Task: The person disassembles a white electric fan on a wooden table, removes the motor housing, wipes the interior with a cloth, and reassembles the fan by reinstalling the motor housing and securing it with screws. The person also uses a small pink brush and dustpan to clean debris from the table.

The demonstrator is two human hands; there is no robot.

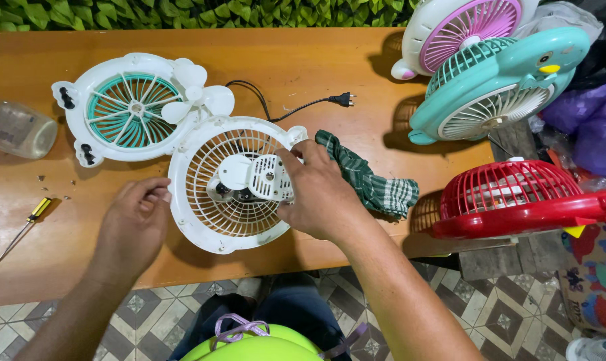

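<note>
A white round fan grille shell (202, 220) lies flat on the wooden table (303, 73), its motor in the middle. My right hand (319, 194) grips the small white motor cover (269, 177) over the motor. My left hand (134, 220) rests at the shell's left rim, fingers curled against it. A white front grille with teal vanes (126, 110) and a white fan blade (192, 97) lie just beyond. A black power cord with plug (343, 100) runs from the shell.
A green checked cloth (376, 187) lies right of my right hand. A yellow-handled screwdriver (23, 227) and loose screws (49, 180) lie at the left, near a clear jar (15, 127). Pink (463, 27), teal (497, 87) and red (517, 197) fans stand at the right.
</note>
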